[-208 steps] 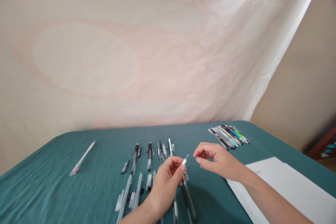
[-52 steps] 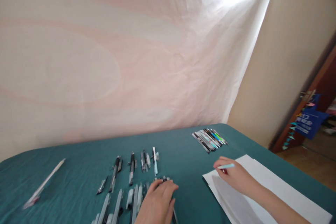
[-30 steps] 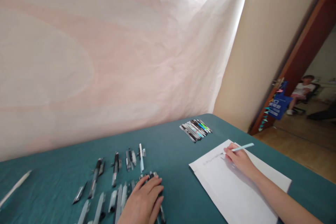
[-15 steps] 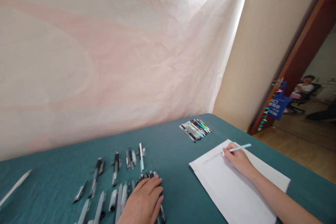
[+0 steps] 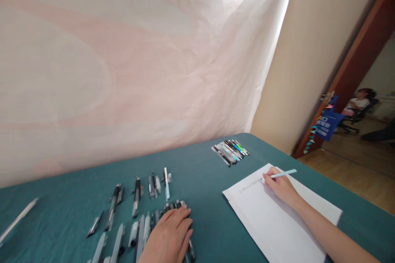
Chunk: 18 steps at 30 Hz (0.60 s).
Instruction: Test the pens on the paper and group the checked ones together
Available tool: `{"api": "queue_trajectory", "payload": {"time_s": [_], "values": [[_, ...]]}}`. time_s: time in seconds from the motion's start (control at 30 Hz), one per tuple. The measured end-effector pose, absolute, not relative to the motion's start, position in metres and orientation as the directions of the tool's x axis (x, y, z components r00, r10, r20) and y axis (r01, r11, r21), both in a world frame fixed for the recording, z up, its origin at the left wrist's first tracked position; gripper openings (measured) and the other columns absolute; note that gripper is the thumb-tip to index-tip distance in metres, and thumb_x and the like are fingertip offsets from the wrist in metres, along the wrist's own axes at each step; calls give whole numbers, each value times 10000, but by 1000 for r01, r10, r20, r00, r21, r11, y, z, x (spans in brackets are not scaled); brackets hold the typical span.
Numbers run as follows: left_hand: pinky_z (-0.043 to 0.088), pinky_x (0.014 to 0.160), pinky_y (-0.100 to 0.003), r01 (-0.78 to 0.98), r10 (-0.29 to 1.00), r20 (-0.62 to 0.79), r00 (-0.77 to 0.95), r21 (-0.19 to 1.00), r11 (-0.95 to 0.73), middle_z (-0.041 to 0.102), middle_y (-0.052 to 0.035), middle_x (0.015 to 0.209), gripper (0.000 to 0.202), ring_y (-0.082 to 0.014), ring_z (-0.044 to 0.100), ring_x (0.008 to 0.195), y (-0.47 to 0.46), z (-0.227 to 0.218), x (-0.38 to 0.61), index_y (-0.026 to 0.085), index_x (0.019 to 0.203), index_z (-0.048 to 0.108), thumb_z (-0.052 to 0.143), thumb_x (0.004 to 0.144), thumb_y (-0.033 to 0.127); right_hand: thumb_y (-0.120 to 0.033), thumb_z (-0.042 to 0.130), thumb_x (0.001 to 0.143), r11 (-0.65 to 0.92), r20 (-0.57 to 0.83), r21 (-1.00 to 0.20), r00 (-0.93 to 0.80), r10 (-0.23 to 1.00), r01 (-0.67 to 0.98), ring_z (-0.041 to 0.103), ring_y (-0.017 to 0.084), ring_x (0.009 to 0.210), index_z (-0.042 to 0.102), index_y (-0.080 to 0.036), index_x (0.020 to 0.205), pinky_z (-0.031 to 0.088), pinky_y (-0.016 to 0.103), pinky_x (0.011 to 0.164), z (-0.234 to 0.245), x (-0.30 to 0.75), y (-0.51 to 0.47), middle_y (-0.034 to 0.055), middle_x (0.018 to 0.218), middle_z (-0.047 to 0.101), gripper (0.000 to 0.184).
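Note:
My right hand [image 5: 279, 185] is closed on a light blue pen [image 5: 284, 173], with its tip on the top of a white sheet of paper [image 5: 262, 218]. A faint line of marks runs along the sheet's upper edge. My left hand [image 5: 169, 236] lies flat, fingers stretched out, on top of several pens and pen parts [image 5: 138, 230] spread on the teal tablecloth [image 5: 200, 181]. More taken-apart pens [image 5: 135, 191] lie in a row just beyond the left hand.
A tight bundle of assorted pens [image 5: 230, 151] lies at the table's far right. A single white pen [image 5: 17, 220] lies at the far left. A pale cloth backdrop hangs behind. Through a doorway at the right, a person [image 5: 358, 104] sits in a chair.
Earlier both hands held a small pen part over the table. My left hand has since come down flat on the pens, and my right took the blue pen to the paper and made marks.

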State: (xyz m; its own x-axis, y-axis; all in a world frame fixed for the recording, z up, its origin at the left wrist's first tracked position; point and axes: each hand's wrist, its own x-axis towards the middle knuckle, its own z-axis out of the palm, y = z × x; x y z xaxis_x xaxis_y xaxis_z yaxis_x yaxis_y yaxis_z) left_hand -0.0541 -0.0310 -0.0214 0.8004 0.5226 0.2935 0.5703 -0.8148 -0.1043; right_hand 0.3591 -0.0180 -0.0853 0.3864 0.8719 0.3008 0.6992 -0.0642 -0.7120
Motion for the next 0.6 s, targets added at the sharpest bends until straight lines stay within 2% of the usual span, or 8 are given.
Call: {"api": "queue_trajectory", "payload": {"time_s": [0.23,0.43,0.53,0.6], "values": [[499,847,-378,579,529,330,781,-69,-812,643,-72,1083,246,-230,587,1008,-33,-19,-53,176,985,617,462,796,146,-375,464,756,-59,311,-749,430,848,660,445,110,417,486,-199,573,345,220,435,-83,358,-20,-48,447,465,256],[460,889,-370,596,579,392,714,94,-798,649,-48,1057,232,-214,578,1013,-35,-26,-55,210,963,626,460,810,157,-402,485,769,-58,296,-769,435,851,637,422,99,393,495,-190,574,328,209,406,-82,351,-24,-43,435,459,288],[420,929,-377,612,624,328,709,153,-776,627,-60,1094,248,-214,549,1051,-38,-24,-56,201,983,620,441,820,143,-450,483,771,-105,251,-784,467,848,612,448,112,403,532,-186,653,334,213,392,-80,349,-26,-25,465,506,294],[402,944,-389,618,644,292,707,188,-763,618,-65,1103,256,-216,538,1061,-40,-21,-57,197,997,611,428,826,140,-478,493,762,-116,240,-780,465,852,615,513,140,478,566,-187,765,375,223,422,-76,344,-26,9,572,585,300]]}}
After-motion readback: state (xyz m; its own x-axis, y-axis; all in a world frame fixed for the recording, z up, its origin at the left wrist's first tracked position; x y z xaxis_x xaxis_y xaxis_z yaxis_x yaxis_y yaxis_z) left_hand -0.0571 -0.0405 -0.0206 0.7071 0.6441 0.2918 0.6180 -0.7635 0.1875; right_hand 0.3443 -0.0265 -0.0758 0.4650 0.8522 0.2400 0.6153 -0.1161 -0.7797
